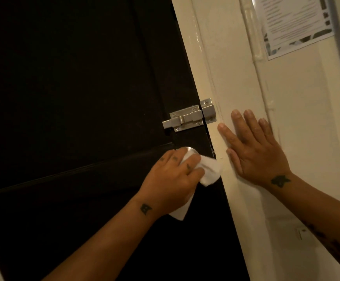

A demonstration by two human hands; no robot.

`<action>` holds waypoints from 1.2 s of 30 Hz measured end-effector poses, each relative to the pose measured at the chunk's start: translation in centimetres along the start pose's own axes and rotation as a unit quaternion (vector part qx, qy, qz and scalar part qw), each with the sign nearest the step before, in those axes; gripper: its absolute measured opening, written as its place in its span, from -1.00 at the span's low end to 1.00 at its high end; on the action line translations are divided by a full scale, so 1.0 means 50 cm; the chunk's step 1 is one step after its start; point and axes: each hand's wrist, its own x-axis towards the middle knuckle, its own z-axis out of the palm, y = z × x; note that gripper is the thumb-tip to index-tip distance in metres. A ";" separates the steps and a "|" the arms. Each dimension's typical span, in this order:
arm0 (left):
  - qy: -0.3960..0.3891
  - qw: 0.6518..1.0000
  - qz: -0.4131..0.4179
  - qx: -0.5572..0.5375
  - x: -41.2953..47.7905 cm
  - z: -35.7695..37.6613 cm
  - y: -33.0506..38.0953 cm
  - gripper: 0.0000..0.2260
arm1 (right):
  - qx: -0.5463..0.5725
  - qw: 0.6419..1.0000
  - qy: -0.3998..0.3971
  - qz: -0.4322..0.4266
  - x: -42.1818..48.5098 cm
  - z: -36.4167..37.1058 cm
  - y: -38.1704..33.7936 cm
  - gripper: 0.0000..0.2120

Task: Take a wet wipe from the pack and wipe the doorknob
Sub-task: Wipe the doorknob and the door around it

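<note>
A round metal doorknob [47,150] sticks out of the black door [73,88]; only its top edge shows. My left hand [171,179] covers the knob, fingers closed around it with a white wet wipe [209,171] pressed between palm and knob. Loose ends of the wipe hang out to the right and below my wrist. My right hand [256,151] lies flat, fingers spread, on the cream door frame [221,78] just right of the knob. The wipe pack is out of view.
A steel slide bolt [187,118] is fixed above the knob, bridging door and frame. A painted pipe [254,37] runs down the cream wall, with a printed notice [294,23] taped at the upper right.
</note>
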 end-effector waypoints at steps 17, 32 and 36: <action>-0.001 1.000 0.004 0.018 -0.010 0.014 0.013 -0.69 | 0.001 1.000 0.002 -0.004 -0.001 0.003 -0.001 -0.46; 0.040 0.990 -0.066 -0.117 -0.017 0.010 0.004 -0.65 | -0.001 1.000 -0.003 -0.005 -0.002 0.002 -0.002 -0.45; 0.029 0.938 -0.231 -0.258 -0.001 0.002 0.010 -0.57 | -0.004 1.000 -0.002 -0.005 -0.002 0.001 -0.001 -0.45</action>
